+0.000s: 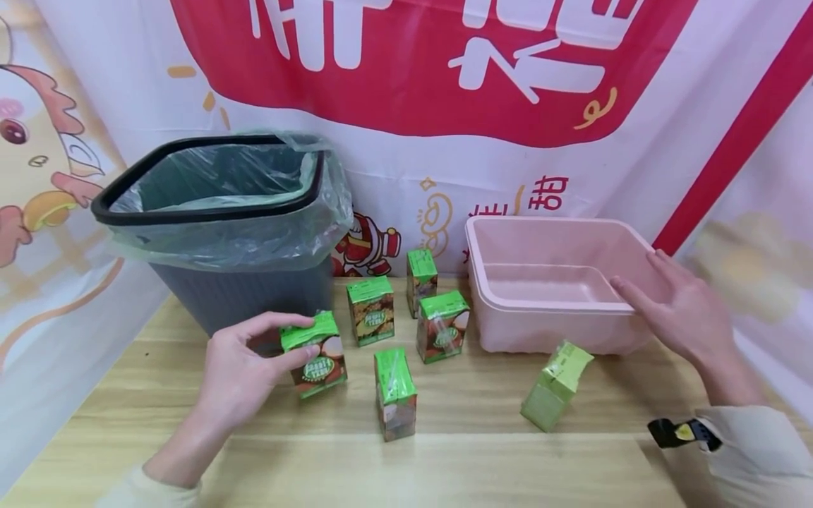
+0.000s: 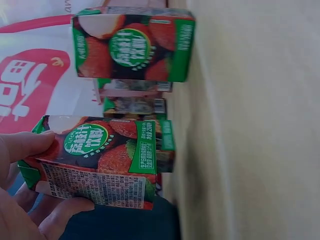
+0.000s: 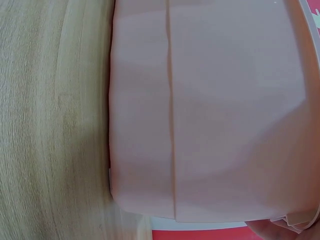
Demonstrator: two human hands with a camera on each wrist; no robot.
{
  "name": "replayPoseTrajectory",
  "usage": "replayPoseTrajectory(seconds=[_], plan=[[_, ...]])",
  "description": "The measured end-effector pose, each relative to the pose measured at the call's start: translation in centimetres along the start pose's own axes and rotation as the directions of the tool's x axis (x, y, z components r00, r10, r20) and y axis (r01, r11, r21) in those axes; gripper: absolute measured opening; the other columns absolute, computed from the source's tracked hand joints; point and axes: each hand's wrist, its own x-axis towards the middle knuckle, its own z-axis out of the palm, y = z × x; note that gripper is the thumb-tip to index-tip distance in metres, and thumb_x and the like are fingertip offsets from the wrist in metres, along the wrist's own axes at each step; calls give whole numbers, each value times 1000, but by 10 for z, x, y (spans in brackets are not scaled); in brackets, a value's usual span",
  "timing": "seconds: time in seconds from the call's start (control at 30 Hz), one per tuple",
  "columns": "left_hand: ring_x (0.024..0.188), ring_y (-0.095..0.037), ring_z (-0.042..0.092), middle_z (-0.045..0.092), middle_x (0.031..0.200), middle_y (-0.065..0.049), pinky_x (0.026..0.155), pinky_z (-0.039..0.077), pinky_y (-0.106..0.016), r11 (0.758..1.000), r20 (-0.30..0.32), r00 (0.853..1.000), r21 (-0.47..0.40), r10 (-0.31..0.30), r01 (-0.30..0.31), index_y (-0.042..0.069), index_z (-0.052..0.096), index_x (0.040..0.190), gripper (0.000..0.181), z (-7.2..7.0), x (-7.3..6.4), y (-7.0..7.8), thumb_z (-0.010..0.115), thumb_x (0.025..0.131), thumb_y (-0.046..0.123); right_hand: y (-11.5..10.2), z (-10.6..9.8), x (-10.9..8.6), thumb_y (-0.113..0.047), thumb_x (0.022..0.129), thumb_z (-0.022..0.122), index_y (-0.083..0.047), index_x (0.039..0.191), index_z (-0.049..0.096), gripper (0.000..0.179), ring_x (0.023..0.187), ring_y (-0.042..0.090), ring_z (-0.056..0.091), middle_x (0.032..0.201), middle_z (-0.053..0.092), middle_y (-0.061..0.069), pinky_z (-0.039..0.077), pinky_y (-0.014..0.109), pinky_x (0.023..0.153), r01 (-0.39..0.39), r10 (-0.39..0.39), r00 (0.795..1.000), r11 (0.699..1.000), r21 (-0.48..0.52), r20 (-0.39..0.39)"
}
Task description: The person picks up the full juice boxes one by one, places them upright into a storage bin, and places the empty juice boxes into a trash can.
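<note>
Working just in front of a bag-lined bin (image 1: 216, 216), with left hand (image 1: 244, 363) wrapped round the upper part of a green-topped juice carton (image 1: 322, 370), thumb across the front face and forefinger along the top edge. Carton tilted beneath those fingers; base perhaps just off the tabletop (image 1: 470, 466), though hard to tell. Best to keep thumb and fingers opposed, pressing firmly enough to stop a slip but lightly enough to spare what is probably soft card. Worth lifting straight up before any sideways swing, to avoid knocking neighbours right of the left fingertips: brown-faced carton (image 1: 371, 317) nearest and slightly beyond, front carton (image 1: 396, 395) closer to the body, then rear carton (image 1: 422, 282) and red-faced carton (image 1: 442, 330) farther right. Well apart from both sets of fingers, pale green carton (image 1: 551, 391), below and left of the right thumb. At far right, right hand (image 1: 682, 310) set over the end of a pink basin (image 1: 552, 330), thumb and forefinger spread wide at the rim; curl of the remaining fingers hidden, so impossible to tell gripping from resting. Sensible to steady the rim there without pushing.
</note>
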Motion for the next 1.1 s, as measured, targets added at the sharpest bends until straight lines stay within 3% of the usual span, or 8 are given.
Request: replayPoseTrajectory(seconds=[0.2, 0.43, 0.73, 1.1], plan=[[87, -1, 69, 81, 108, -1, 73, 50, -17, 997, -20, 999, 63, 50, -49, 27, 84, 107, 31, 0, 5, 21, 96, 78, 24, -2, 0, 1, -62, 102, 53, -14, 169, 24, 88, 152, 59, 29, 174, 26, 23, 28, 82, 107, -1, 1, 1000, 1000, 7, -3], [76, -11, 62, 77, 85, 2, 63, 42, -26, 985, -17, 990, 111, 138, -135, 30, 84, 104, 29, 12, 13, 47, 95, 79, 21, -3, -3, -1, -61, 102, 54, -12, 169, 24, 88, 152, 60, 29, 174, 25, 23, 28, 82, 107, -3, 3, 1000, 1000, 14, -2], [67, -18, 56, 70, 73, 2, 58, 43, -30, 977, 21, 981, 87, 193, -194, 32, 83, 104, 29, 28, 24, 75, 94, 81, 20, -4, -2, 0, -63, 102, 54, -15, 170, 25, 88, 152, 58, 30, 174, 28, 21, 29, 81, 107, -14, 14, 1000, 1000, 19, -3], [79, -16, 67, 78, 99, 5, 63, 51, -30, 971, 60, 970, -36, 237, -235, 26, 84, 108, 28, 47, 45, 111, 92, 83, 18, -2, -1, -1, -64, 102, 52, -17, 171, 20, 89, 152, 59, 29, 174, 25, 22, 28, 82, 106, -29, 29, 1000, 1000, 5, 5]])
